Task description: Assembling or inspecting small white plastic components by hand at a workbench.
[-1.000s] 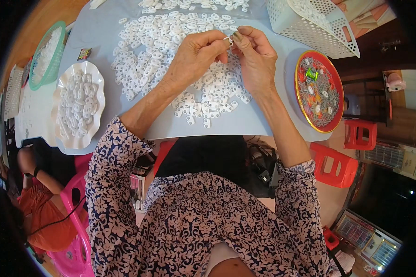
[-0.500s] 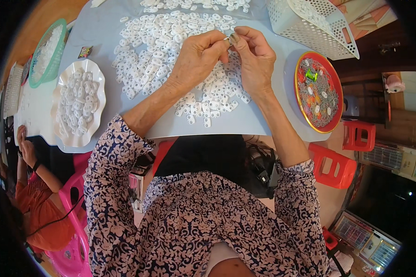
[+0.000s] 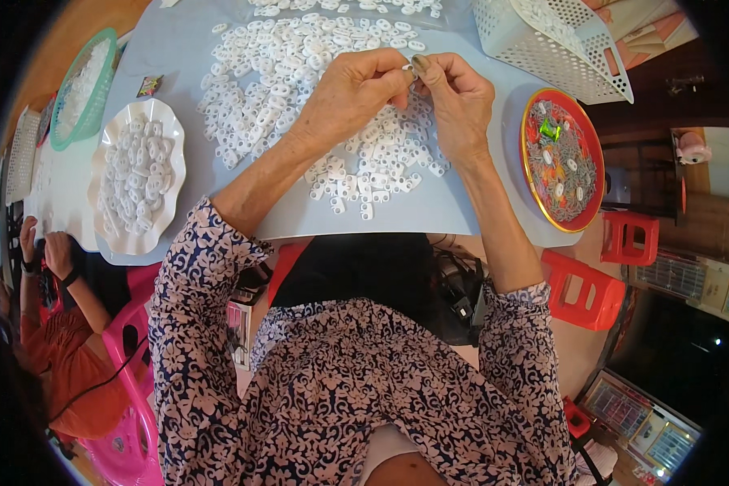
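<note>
Above the near part of a big pile of small white plastic pieces point(image 3: 275, 97), each oval with two holes, my two hands meet fingertip to fingertip. My left hand point(image 3: 352, 93) is closed in a pinch, its thumb and forefinger on a small white plastic piece point(image 3: 410, 69). From the other side my right hand point(image 3: 460, 105) pinches at the same piece, its thumb with a dark nail over it. Most of the piece is hidden by the fingers. Several loose white pieces lie below my hands, toward the table's near edge.
To the right stands a red gold-rimmed tray point(image 3: 596, 174) of grey small parts, behind it a white perforated basket point(image 3: 535, 61). At left are a scalloped white dish point(image 3: 176, 198) of white pieces, a wrapped sweet point(image 3: 149, 86) and a green basket point(image 3: 109, 73). A co-worker's hands point(image 3: 49, 247) show far left.
Both my hands have shifted slightly right, still meeting at the fingertips. My right hand's fingers have curled a little more. The co-worker's hands at far left have moved apart.
</note>
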The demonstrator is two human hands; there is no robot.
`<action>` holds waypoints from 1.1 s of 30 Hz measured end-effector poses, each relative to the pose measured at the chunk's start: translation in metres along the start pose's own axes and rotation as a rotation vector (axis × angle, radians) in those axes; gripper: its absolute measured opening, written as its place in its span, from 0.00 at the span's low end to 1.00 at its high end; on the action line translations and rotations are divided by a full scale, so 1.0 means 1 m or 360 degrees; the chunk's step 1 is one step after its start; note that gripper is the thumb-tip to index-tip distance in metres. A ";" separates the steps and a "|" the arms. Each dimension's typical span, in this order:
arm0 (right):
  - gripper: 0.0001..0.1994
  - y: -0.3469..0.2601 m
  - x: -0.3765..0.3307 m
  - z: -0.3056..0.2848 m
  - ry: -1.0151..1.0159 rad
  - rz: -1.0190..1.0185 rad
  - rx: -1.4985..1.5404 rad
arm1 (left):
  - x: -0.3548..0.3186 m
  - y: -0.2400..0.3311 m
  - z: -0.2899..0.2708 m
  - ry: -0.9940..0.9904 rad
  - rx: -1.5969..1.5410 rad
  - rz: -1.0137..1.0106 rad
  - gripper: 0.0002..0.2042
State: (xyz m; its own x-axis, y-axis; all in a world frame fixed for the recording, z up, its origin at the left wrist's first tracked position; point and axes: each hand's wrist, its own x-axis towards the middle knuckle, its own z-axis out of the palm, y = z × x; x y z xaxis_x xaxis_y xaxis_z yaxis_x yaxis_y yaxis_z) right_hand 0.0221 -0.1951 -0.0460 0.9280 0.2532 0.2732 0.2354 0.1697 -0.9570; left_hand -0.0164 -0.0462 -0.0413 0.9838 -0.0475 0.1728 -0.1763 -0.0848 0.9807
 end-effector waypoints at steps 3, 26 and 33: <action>0.09 -0.001 -0.001 0.003 0.0030 -0.0029 -0.0021 | 0.001 -0.002 0.002 0.0039 0.0014 0.0157 0.10; 0.07 -0.002 0.002 0.004 0.0035 -0.0049 -0.0031 | 0.005 0.001 -0.006 -0.0007 -0.0085 0.0114 0.10; 0.08 -0.003 0.001 -0.003 -0.0084 0.0038 0.0119 | 0.005 0.004 -0.009 -0.0118 -0.0034 0.0115 0.10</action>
State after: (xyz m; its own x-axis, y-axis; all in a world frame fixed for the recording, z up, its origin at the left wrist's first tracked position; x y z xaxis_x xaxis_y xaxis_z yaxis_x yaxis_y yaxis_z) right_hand 0.0237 -0.1976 -0.0435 0.9162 0.3075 0.2569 0.1891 0.2332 -0.9539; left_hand -0.0120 -0.0380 -0.0356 0.9634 -0.1260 0.2366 -0.2452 -0.0574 0.9678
